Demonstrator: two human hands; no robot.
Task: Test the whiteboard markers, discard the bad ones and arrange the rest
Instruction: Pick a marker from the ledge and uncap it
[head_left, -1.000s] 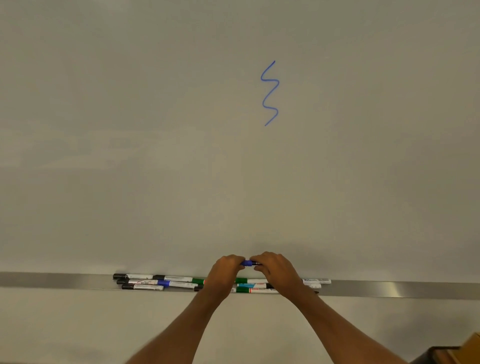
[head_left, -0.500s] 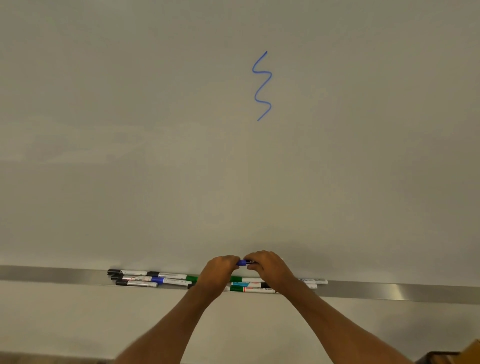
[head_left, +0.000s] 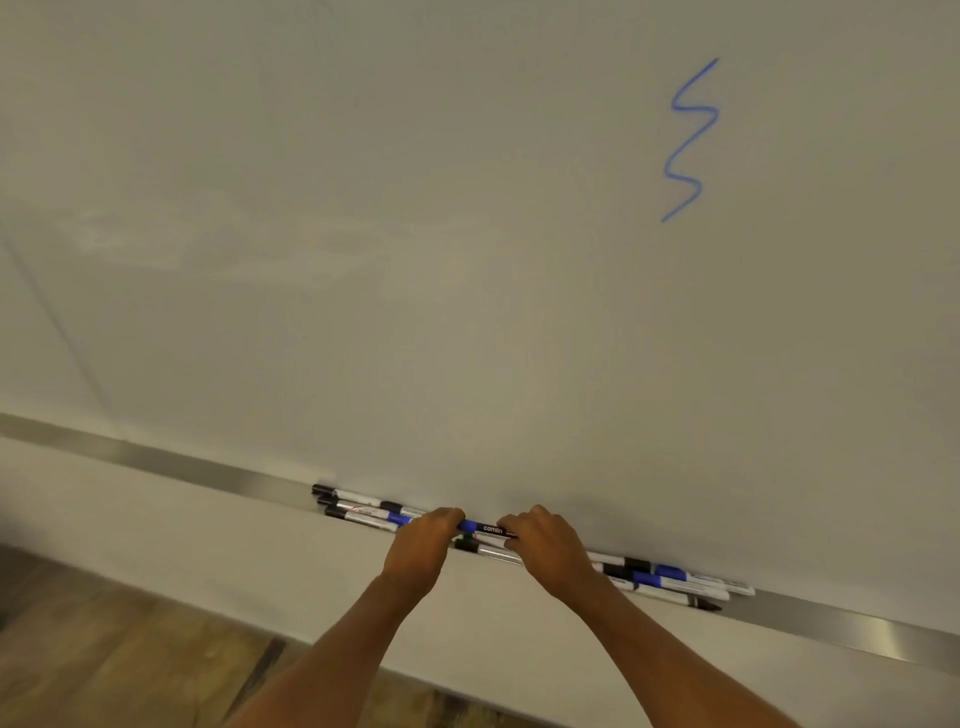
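A blue whiteboard marker lies level between my two hands, just above the metal ledge. My left hand grips its blue cap end. My right hand grips the other end of the barrel. Several more markers with black, blue and green caps lie in a row on the ledge, some to the right of my hands. A blue zigzag line is drawn on the whiteboard at the upper right.
The ledge runs along the whiteboard's bottom edge, slanting across the view. Below it is a pale wall, and wooden floor shows at the lower left.
The camera has swung left and tilted, so the zigzag and ledge moved right. My hands have drawn slightly apart, showing more of the marker's barrel between them.
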